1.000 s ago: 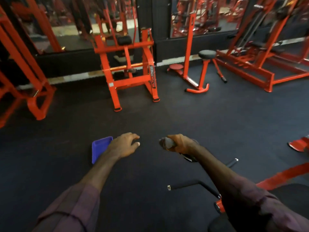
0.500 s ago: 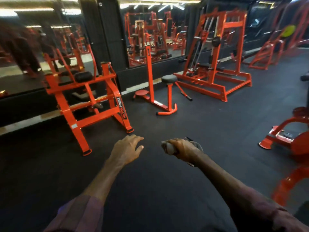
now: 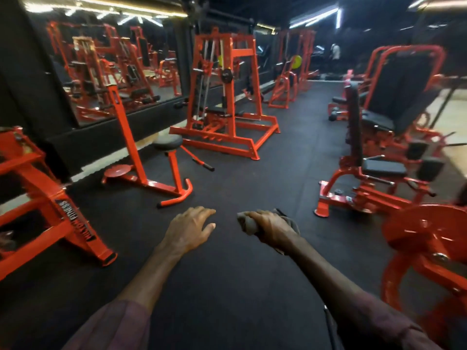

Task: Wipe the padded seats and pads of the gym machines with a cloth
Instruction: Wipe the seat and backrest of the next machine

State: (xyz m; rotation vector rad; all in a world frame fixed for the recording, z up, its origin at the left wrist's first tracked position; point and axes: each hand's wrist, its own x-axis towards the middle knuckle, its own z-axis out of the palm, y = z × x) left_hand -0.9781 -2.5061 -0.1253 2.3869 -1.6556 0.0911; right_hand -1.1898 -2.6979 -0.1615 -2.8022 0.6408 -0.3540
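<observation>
Your right hand (image 3: 274, 229) grips a bunched grey cloth (image 3: 249, 224) above black rubber flooring (image 3: 252, 173); your left hand (image 3: 189, 229) hangs relaxed among orange machines.

Both arms reach forward, side by side, sleeves pushed up to the forearms. The left hand (image 3: 190, 229) hangs palm down with fingers loosely spread and slightly bent, holding nothing. The right hand (image 3: 271, 229) is knuckles up, its fingers curled tight around a bunched grey cloth (image 3: 246, 224).

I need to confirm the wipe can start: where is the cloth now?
In the head view, the grey cloth is bunched in the right hand, just right of the empty left hand, above the black floor.
</observation>
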